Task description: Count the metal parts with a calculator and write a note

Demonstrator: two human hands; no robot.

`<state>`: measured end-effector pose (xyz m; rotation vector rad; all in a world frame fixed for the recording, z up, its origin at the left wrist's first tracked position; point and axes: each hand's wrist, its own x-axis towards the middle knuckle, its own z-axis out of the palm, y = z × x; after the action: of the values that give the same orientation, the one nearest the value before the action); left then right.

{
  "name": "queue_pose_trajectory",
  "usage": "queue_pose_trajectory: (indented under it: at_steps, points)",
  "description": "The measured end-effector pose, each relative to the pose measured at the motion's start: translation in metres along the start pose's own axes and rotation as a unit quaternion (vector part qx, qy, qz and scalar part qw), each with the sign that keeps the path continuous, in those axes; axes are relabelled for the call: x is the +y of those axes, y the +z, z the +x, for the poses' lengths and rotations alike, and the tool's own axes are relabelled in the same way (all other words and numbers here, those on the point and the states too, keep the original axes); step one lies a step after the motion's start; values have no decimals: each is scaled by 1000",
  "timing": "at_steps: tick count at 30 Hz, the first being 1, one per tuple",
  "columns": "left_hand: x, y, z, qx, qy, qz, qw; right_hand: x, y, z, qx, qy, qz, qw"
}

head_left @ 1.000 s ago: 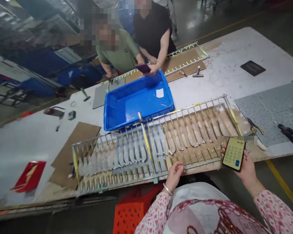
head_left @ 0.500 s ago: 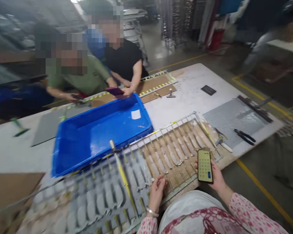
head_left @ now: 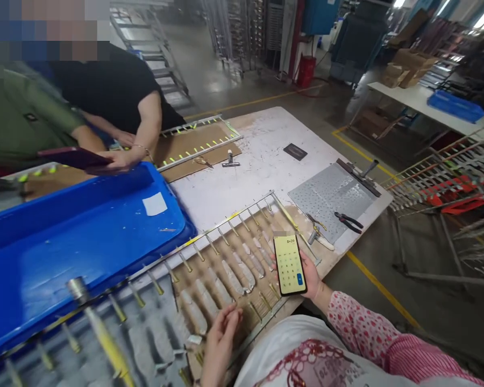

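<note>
Phone (head_left: 290,264) points away, screen up, right hand (head_left: 312,278) fingers clamped round it; left hand (head_left: 220,341) fingers apart on rack (head_left: 234,215).

Right hand (head_left: 313,279) grips phone (head_left: 290,265), calculator screen facing up. Left hand (head_left: 220,341) rests, fingers loosely curled, on pin rack (head_left: 226,220). Blue tub (head_left: 84,236) at 10 o'clock of left hand. Pliers (head_left: 349,220) at 2 o'clock of phone.

Factory floor: worktables (head_left: 266,161), metal racks (head_left: 242,27), floor lines (head_left: 381,287).
</note>
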<state>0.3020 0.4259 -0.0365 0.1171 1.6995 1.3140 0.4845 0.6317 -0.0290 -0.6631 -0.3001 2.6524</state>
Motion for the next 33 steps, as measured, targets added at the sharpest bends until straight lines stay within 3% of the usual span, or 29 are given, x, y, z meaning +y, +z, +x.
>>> queue_pose_trajectory:
  at_steps: [5,8,12,16,21,24,29,33]
  points:
    - [4,60,-22,7,21,3,1000,-26,7,24,-64,101,-30,992]
    - [-1,82,-37,14,23,12,1000,-31,16,33,-86,142,-59,984]
    - [-10,87,-52,36,6,-7,999,-27,31,40,-92,162,-97,978]
    - [-19,73,-60,60,17,-24,998,-11,46,42,-100,174,-115,973]
    - [-47,42,-69,54,63,-28,996,34,64,33,-154,217,-94,959]
    - [-73,9,-68,30,97,-28,994,78,73,32,-178,222,-67,956]
    - [-105,-76,-81,58,133,-98,985,160,98,39,-94,147,-61,983]
    - [-123,-152,-105,94,100,-158,978,205,117,51,-29,94,-71,993]
